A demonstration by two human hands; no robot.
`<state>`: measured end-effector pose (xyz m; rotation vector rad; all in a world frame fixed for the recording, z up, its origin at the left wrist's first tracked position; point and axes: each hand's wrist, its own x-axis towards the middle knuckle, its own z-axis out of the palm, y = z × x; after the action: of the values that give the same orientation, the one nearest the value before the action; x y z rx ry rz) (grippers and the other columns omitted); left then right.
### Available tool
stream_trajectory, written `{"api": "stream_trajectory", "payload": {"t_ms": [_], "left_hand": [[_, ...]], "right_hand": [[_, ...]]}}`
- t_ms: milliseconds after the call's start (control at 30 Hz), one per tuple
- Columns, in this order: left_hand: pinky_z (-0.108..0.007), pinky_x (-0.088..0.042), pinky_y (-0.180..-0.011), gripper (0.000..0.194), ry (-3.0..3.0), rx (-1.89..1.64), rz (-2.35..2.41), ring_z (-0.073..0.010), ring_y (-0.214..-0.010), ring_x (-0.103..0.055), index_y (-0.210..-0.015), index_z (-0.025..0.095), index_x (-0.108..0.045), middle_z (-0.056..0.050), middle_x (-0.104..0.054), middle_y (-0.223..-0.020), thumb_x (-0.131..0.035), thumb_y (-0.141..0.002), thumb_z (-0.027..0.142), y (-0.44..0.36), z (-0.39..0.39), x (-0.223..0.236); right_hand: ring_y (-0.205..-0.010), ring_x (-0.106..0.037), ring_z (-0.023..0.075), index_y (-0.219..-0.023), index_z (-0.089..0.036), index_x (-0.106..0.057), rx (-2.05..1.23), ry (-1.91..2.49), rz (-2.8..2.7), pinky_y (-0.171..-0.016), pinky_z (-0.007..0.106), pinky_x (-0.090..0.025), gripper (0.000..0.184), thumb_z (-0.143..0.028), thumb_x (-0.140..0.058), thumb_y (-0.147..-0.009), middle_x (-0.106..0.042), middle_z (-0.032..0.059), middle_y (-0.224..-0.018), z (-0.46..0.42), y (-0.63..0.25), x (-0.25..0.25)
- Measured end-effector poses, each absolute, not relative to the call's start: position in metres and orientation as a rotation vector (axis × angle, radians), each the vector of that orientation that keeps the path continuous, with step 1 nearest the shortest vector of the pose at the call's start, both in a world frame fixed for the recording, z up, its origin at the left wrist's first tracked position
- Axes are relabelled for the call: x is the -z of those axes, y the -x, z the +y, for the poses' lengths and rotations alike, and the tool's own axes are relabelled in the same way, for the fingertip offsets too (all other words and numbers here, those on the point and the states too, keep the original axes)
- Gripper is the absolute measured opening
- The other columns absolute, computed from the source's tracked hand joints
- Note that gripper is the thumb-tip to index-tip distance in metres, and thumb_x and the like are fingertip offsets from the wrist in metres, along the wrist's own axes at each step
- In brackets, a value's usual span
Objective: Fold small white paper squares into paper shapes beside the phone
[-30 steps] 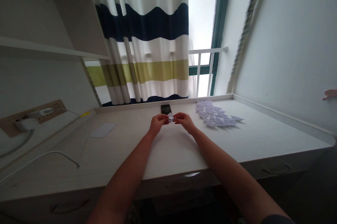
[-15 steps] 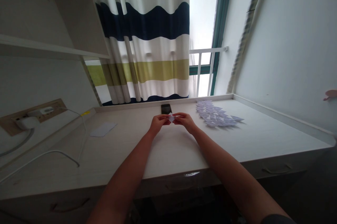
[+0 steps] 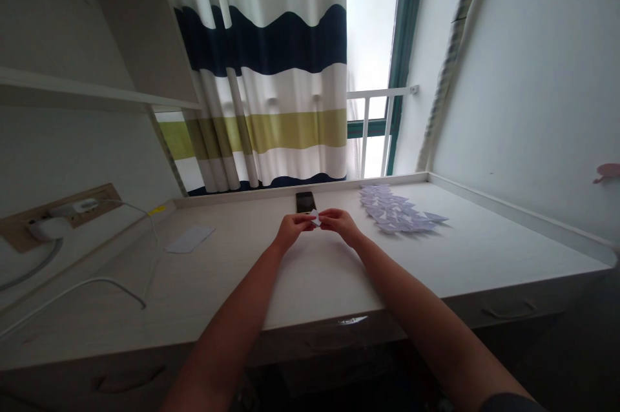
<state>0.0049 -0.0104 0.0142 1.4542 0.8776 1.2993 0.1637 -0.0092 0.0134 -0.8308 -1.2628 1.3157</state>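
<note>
Between my two hands is a small piece of folded white paper (image 3: 315, 219), raised toward the back of the desk. My left hand (image 3: 291, 228) pinches its left side, and my right hand (image 3: 338, 223) grips the right side. Just beyond the fingers a dark phone (image 3: 305, 201) lies on the desk, its near end partly covered by my hands and the paper. To the right spreads a pile of several folded white paper pieces (image 3: 397, 212). Flat white paper (image 3: 190, 239) rests on the desk's left part.
The white desk (image 3: 320, 283) has a low raised rim at its back and right. A white cable (image 3: 109, 279) runs over the left side from plugs in a wall socket panel (image 3: 62, 215). A shelf (image 3: 97, 92) overhangs at left; a striped curtain (image 3: 285, 95) hangs behind.
The folded paper has turned a little in my fingers, and my left fingertips have shifted on it. My arms stay in nearly the same place.
</note>
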Motion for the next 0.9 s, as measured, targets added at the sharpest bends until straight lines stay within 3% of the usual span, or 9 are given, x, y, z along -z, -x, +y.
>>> {"api": "stream_trajectory", "payload": {"t_ms": [300,600,900], "left_hand": [[-0.035,-0.051,-0.073,0.032,-1.373,-1.255,0.934,-0.0172,-0.068,-0.062,-0.076,0.01,-0.068,-0.007,-0.067,-0.072,-0.072,-0.056,0.034,-0.006,-0.009,-0.013],[-0.035,-0.049,-0.078,0.032,-1.198,-1.311,0.895,-0.0152,-0.07,-0.062,-0.078,0.01,-0.067,-0.007,-0.067,-0.075,-0.076,-0.051,0.024,-0.011,-0.004,-0.008],[-0.036,-0.051,-0.077,0.031,-1.237,-1.34,0.929,-0.015,-0.067,-0.062,-0.076,0.01,-0.067,-0.007,-0.067,-0.074,-0.076,-0.051,0.026,-0.011,-0.005,-0.011]], "right_hand": [[-0.06,-0.059,0.011,-0.067,-0.015,-0.061,-1.229,0.798,-1.314,-0.067,0.031,-0.051,0.023,-0.026,-0.074,-0.051,-0.062,-0.0009,-0.064,-0.004,-0.162,-0.008],[-0.056,-0.058,0.0101,-0.066,-0.014,-0.061,-1.171,0.798,-1.322,-0.064,0.03,-0.051,0.024,-0.027,-0.073,-0.049,-0.06,-0.0021,-0.059,0.001,-0.16,-0.004],[-0.059,-0.059,0.0111,-0.068,-0.015,-0.063,-1.256,0.79,-1.274,-0.068,0.031,-0.052,0.024,-0.024,-0.075,-0.049,-0.06,-0.0019,-0.058,0.001,-0.163,-0.006]]}}
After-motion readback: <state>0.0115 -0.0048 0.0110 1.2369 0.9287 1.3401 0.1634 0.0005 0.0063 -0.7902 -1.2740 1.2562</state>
